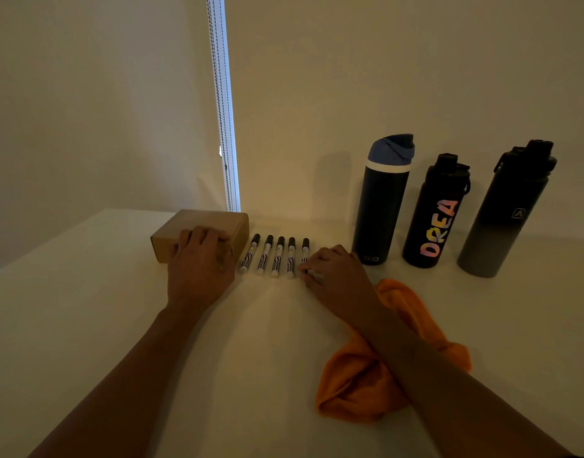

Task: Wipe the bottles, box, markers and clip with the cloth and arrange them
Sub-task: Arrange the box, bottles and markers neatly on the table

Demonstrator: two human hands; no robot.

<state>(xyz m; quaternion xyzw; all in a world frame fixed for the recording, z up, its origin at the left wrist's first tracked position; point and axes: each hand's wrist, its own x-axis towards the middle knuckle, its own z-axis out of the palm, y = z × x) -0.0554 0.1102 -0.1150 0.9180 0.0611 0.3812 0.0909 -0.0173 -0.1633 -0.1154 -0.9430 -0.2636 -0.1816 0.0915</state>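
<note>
Cardboard box (198,219) sits left of centre on the counter (85,325). The left hand (199,259) grips it from above, fingers curled over the top. Just right of it, five markers (279,256) lie in a row. The right hand (333,272) has its fingers bunched at the rightmost marker's near end, hold unclear. Three bottles (436,219) stand upright, far right. Orange cloth (350,375) lies under the right forearm.

Five markers (277,256) between box (201,219) and bottles (436,213)
</note>
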